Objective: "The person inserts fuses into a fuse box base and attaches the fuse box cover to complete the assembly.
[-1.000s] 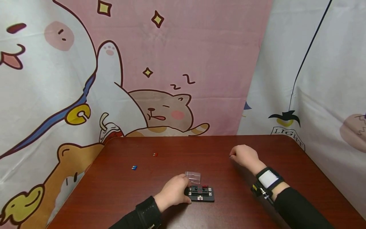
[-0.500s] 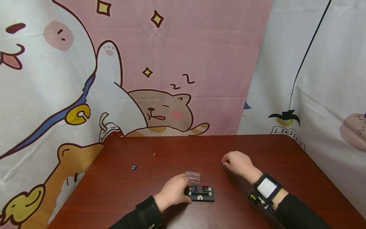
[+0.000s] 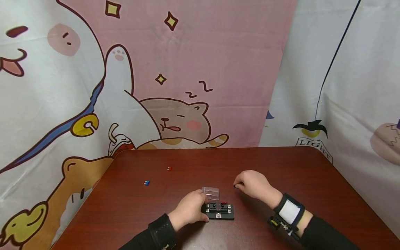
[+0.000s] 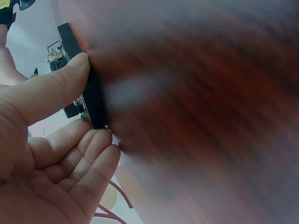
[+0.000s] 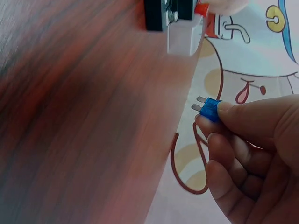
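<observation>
My left hand holds the left end of a black fuse block on the table, thumb on its near side. In the left wrist view the thumb lies along the block and the other fingers bend at its end. A red blade fuse shows at the block's back right. Just behind the block lies its clear cover. To the right, my right hand pinches a blue blade fuse between thumb and index finger, its two metal prongs pointing away from the fingertips toward the block's side.
On the left part of the brown table lies a small blue fuse. A small red fuse is farther back. A printed cloth hangs behind the table's far edge.
My right hand has moved left and nearer to me with the blue blade fuse, closer to the fuse block. The left hand and the block have stayed in place.
</observation>
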Motion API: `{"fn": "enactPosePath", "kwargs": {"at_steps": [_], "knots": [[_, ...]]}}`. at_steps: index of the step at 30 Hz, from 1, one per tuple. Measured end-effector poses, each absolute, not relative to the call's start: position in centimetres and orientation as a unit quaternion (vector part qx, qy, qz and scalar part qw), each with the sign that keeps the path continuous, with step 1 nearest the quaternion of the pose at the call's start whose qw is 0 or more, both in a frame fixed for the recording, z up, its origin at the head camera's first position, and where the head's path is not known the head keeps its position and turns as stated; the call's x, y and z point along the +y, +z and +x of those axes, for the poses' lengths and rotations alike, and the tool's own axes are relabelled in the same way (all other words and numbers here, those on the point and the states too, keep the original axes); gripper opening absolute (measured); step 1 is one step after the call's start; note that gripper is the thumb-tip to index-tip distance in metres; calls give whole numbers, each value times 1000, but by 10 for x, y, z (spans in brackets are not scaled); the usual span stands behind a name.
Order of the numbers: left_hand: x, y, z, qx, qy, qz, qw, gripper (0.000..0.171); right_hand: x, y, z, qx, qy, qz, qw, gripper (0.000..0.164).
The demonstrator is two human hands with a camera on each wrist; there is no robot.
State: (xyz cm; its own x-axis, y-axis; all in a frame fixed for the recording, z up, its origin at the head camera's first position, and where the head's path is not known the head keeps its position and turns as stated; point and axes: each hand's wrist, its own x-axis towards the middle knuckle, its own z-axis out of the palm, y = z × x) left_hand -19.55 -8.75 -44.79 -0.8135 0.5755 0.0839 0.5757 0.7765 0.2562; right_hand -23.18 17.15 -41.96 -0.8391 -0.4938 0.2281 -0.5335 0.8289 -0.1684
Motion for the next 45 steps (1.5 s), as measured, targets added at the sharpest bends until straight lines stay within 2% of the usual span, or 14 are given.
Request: {"fn": "enactPosePath", "kwargs": {"at_steps": [5, 18, 28, 39, 45], "knots": [[-88, -449, -197, -941, -138, -308, 6, 42, 167, -418, -227, -938, 121, 311, 96, 1], [-88, -447, -197, -941, -146, -306, -2, 41, 147, -405, -210, -919, 155, 360, 42, 5], [-88, -449, -196, -936, -139, -322, 24, 43, 139, -407, -201, -905, 148, 396, 45, 7], [-88, -451, -196, -936, -144, -321, 28, 43, 136, -412, -196, -905, 141, 400, 38, 8], [-88, -450, -196, -940, -142, -310, 17, 42, 133, -416, -195, -903, 112, 408, 72, 10]]}}
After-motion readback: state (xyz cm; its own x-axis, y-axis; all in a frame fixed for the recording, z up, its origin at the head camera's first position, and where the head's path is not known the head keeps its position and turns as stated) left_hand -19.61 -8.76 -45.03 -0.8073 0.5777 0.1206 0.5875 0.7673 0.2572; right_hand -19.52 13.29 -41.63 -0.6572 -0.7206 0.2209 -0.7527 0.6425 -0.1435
